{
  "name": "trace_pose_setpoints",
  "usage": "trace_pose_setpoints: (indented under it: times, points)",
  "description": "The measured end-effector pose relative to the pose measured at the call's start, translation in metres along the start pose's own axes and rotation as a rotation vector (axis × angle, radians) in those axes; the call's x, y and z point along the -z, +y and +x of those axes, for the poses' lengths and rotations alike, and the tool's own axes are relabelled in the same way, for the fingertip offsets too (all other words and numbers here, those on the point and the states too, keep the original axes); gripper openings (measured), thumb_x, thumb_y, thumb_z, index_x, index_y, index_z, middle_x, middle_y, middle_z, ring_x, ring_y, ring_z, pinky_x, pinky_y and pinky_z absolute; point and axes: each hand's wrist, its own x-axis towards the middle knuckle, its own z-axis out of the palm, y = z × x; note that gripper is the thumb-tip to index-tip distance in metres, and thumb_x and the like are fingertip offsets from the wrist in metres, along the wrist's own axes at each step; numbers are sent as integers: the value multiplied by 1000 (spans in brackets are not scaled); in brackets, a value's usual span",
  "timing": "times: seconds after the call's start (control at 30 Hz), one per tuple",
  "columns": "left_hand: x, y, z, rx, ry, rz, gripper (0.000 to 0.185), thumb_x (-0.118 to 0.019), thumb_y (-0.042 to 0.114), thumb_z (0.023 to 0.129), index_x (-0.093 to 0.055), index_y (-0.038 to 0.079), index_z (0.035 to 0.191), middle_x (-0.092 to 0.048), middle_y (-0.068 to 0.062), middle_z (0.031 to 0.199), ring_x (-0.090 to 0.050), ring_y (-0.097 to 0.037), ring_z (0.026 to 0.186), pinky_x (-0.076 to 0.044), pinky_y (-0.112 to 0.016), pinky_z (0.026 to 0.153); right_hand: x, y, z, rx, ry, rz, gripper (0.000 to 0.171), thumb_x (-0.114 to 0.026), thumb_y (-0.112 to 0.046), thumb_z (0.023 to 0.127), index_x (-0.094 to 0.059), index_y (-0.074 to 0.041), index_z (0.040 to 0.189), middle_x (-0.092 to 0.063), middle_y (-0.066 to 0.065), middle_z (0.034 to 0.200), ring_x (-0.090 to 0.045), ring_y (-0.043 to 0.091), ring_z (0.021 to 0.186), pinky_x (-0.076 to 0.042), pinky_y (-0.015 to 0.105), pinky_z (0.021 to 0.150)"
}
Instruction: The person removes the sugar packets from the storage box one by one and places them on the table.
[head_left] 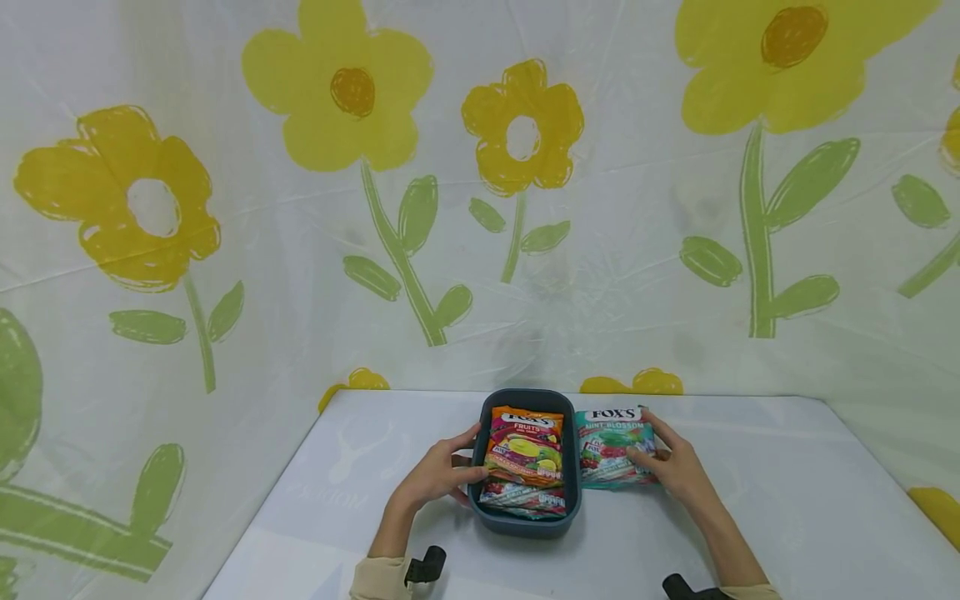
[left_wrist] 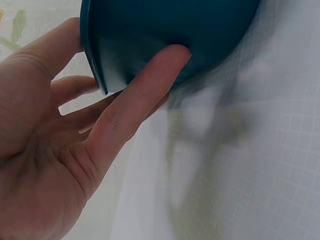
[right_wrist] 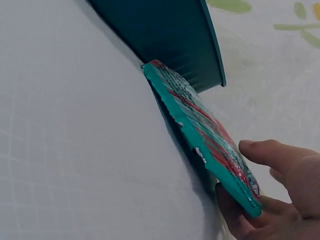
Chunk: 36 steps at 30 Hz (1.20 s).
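Head view: a flat teal, shiny-film packet of Mint Blossom sweets (head_left: 603, 454) lies just right of a dark blue-green, rounded rectangular box (head_left: 525, 527), its far end against the box's foot in the right wrist view. The right hand (head_left: 678, 467) pinches its outer edge, thumb above, fingers beneath; the left hand (head_left: 438, 479) is spread along the box's left wall. The packet should be light, slick and pliable, lumpy rather than fragile, best held by that free edge. An orange foil packet marked Fruits (head_left: 525, 450) sits inside the stiff-looking box. Beneath is a smooth white counter (head_left: 337, 492); behind hangs a creased white sheet (head_left: 622, 275) printed with yellow flowers (head_left: 337, 137)
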Motion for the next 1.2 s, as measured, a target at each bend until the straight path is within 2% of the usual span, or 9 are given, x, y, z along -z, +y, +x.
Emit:
trace_pose_setpoints:
  times: [0.1,0.37,0.7,0.93,1.2]
  points:
    - [0,0,-1,2,0,-1,79,-73,26,89,-31,18,155,-42,-20,151,-61,-37,118,-63,-42,60,0,1,0,2,1,-24,79,-69,-29,92,-26,-11,156,-26,26,158,-55,51,121,-58,42,90]
    - [0,1,-2,-1,-6,-7,77,-72,24,90,-31,17,155,-41,-21,152,-61,-36,118,-63,-43,61,2,0,-2,-3,0,-55,77,-69,-28,92,-29,-9,154,-34,30,152,-54,53,121,-58,47,90]
    - [0,0,-3,-2,-3,-5,77,-72,24,90,-31,18,155,-38,-20,154,-60,-37,119,-63,-43,61,4,2,-1,-13,2,-173,73,-69,-30,92,-33,-7,152,-44,37,142,-53,55,120,-57,53,90]
    - [0,1,-2,-5,-3,-2,77,-72,24,90,-31,17,155,-40,-21,153,-61,-37,118,-62,-42,60,4,1,-1,-10,-3,-246,71,-68,-32,92,-36,-5,150,-44,38,141,-52,56,121,-55,58,91]
    - [0,2,-1,-8,-2,5,78,-72,24,90,-30,17,155,-38,-20,154,-60,-39,120,-63,-41,60,5,-2,-4,26,-12,-324,68,-68,-30,92,-41,-2,147,-46,36,140,-55,52,118,-56,56,89]
